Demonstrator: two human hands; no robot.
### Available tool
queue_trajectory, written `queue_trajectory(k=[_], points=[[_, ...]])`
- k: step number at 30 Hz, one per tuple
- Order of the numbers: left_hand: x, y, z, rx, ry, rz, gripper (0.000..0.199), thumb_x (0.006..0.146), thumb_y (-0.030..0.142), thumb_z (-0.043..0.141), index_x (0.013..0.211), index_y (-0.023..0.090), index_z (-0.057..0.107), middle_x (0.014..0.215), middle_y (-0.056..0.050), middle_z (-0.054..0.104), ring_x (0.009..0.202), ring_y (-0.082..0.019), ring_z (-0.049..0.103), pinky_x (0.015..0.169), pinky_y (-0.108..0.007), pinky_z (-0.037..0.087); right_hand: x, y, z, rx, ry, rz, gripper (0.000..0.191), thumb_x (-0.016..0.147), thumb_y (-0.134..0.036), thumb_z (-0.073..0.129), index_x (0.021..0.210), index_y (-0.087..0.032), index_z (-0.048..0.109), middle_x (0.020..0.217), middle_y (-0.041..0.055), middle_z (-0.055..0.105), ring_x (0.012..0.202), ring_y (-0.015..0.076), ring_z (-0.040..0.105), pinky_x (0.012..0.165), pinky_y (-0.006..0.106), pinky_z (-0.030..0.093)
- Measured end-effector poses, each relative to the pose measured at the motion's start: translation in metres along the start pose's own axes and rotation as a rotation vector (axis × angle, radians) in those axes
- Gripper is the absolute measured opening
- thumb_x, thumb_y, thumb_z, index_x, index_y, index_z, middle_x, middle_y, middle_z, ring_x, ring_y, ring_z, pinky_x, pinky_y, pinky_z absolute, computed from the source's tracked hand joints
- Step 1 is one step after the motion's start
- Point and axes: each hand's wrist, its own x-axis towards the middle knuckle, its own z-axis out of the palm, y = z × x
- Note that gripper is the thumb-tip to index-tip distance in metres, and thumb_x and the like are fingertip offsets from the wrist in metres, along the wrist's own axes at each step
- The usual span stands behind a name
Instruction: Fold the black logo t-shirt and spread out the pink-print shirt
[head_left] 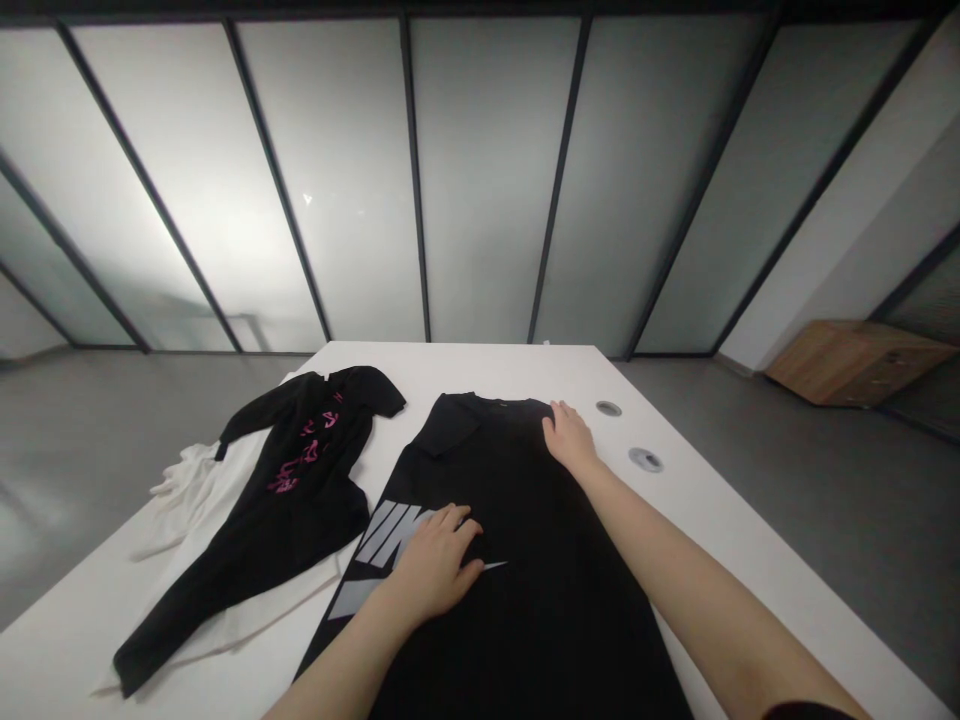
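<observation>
A black T-shirt (540, 560) with a large pale grey print lies spread on the white table, its neckline toward the far end. One sleeve is folded inward at the shirt's upper left. My left hand (442, 555) rests on the shirt beside the print, fingers spread and flat. Up at the shirt's far right shoulder, my right hand (571, 436) lies on the fabric with its fingers stretched out. What is under the right palm is hidden.
To the left, a black garment with pink lettering (300, 480) lies on top of white clothing (180, 500). Two round grey inserts (645, 459) are set in the white table (705, 540) at right. A wooden cabinet (847, 362) stands beyond, and frosted glass panels (487, 200) line the back.
</observation>
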Motion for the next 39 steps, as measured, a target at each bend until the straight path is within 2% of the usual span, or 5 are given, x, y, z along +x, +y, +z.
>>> queue_trajectory(k=[5,20,24,29,39], points=[[0.0,0.001,0.0,0.001,-0.033,-0.019,0.045,0.096,0.036,0.066,0.14,0.027,0.063,0.162,-0.011,0.05,0.153,-0.036,0.043,0.124,-0.054,0.038,0.009,-0.006,0.025,-0.055,-0.116,0.103,0.074,0.107,-0.052,0.035,0.165,-0.006,0.036,0.173,0.0236,0.027,0.159,0.0437,0.024,0.126,0.059,0.021],[-0.007,0.01,0.008,0.068,-0.068,-0.082,0.078,0.095,0.061,0.065,0.161,0.025,0.047,0.174,-0.02,0.028,0.161,-0.044,0.021,0.127,-0.069,0.02,0.029,-0.011,0.028,-0.11,-0.079,0.086,0.076,0.106,-0.057,0.035,0.167,-0.011,0.034,0.174,0.0252,0.023,0.161,0.0436,0.016,0.127,0.062,0.011],[-0.006,0.011,0.007,0.058,-0.117,-0.093,0.091,0.089,0.065,0.07,0.165,0.024,0.041,0.175,-0.02,0.021,0.161,-0.047,0.018,0.126,-0.073,0.018,0.028,-0.011,0.028,-0.105,0.025,-0.009,0.064,0.107,-0.047,0.038,0.161,-0.013,0.047,0.173,0.0216,0.029,0.159,0.0387,0.025,0.127,0.055,0.018],[-0.009,0.013,0.014,0.02,-0.1,0.063,0.098,0.087,0.08,0.064,0.166,0.028,0.038,0.176,-0.012,0.023,0.163,-0.042,0.017,0.13,-0.068,0.016,0.029,-0.009,0.028,-0.091,-0.039,-0.066,0.059,0.109,-0.043,0.035,0.155,-0.012,0.055,0.166,0.0182,0.045,0.15,0.032,0.044,0.123,0.044,0.031],[-0.016,0.02,0.025,0.01,-0.194,0.087,0.123,0.076,0.092,0.062,0.171,0.023,0.025,0.177,-0.018,0.01,0.163,-0.046,0.008,0.129,-0.071,0.01,0.039,-0.005,0.032,-0.11,-0.129,-0.055,0.079,0.106,-0.065,0.034,0.167,-0.013,0.037,0.174,0.0201,0.029,0.159,0.0395,0.028,0.126,0.051,0.025]])
